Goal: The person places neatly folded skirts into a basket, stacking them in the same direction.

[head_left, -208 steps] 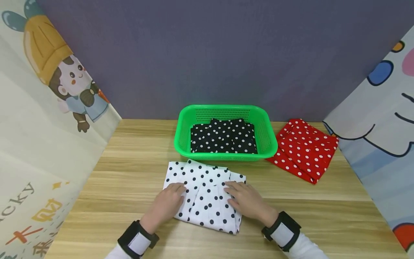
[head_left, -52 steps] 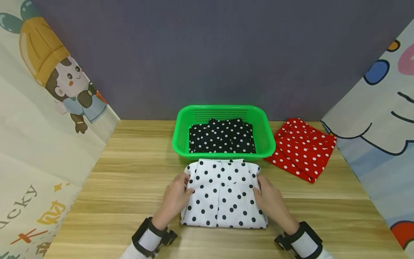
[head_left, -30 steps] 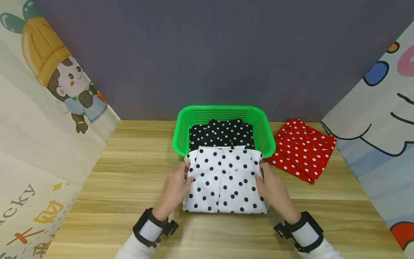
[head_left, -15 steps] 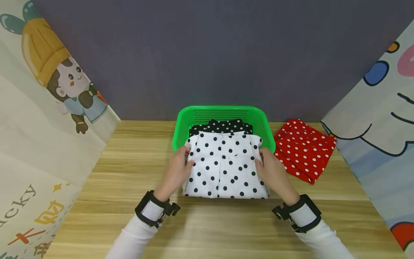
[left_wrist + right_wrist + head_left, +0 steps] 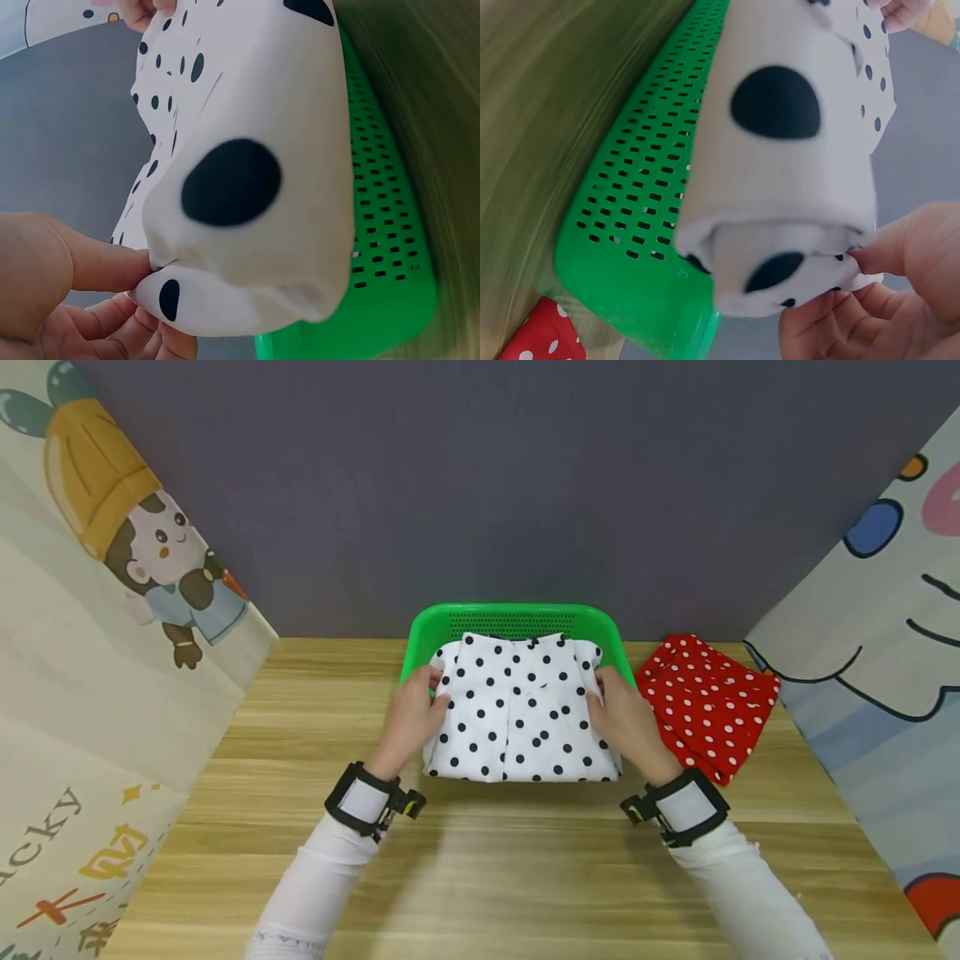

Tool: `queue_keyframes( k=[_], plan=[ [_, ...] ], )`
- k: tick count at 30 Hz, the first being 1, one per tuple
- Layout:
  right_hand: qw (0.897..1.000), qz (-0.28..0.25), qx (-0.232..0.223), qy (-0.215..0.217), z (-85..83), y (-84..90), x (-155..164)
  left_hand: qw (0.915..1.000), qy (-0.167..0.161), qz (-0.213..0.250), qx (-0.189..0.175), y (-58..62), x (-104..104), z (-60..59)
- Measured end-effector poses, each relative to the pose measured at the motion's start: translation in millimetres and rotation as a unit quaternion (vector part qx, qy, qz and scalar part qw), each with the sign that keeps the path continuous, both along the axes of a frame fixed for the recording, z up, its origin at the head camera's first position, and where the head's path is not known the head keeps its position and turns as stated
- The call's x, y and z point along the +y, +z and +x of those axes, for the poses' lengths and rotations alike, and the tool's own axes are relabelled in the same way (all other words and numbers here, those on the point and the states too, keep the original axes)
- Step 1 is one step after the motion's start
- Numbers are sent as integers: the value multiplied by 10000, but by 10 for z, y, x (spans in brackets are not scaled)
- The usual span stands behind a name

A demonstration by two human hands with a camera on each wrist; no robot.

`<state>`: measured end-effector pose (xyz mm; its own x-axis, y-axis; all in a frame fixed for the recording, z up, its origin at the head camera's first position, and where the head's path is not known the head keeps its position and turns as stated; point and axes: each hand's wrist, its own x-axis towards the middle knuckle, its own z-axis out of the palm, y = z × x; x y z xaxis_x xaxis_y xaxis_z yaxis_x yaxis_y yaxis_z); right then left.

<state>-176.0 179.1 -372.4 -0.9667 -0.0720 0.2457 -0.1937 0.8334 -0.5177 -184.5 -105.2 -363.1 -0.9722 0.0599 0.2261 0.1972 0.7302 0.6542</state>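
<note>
A folded white cloth with black dots (image 5: 525,710) hangs over the green basket (image 5: 517,610), hiding the front of it. My left hand (image 5: 411,710) pinches the cloth's left edge, thumb on top and fingers underneath, as the left wrist view shows. At the opposite edge my right hand (image 5: 628,714) pinches it the same way. In both wrist views the cloth is above the perforated wall of the basket. The black dotted cloth inside the basket is almost wholly covered in the head view.
A folded red cloth with white dots (image 5: 708,706) lies on the wooden table (image 5: 315,735) to the right of the basket. Behind stands a dark grey wall (image 5: 517,485), with printed panels at left (image 5: 90,693) and right (image 5: 885,693).
Earlier both hands lay on the white cloth on the table; then they gripped its sides, lifted it and carried it forward until it came over the basket and covered the black cloth.
</note>
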Motion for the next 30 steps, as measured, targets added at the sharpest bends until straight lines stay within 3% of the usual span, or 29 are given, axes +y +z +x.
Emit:
queue_keyframes(
  k=[10,22,30],
  plan=[
    [9998,162,-111,7,-246,94,23,9994,70,61,-329,83,20,-254],
    [9987,292,-419,-67,-558,243,43,9989,83,-36,-453,248,66,-561],
    [9977,329,-575,-144,-719,321,66,9987,87,-332,-368,331,123,-753]
  ],
)
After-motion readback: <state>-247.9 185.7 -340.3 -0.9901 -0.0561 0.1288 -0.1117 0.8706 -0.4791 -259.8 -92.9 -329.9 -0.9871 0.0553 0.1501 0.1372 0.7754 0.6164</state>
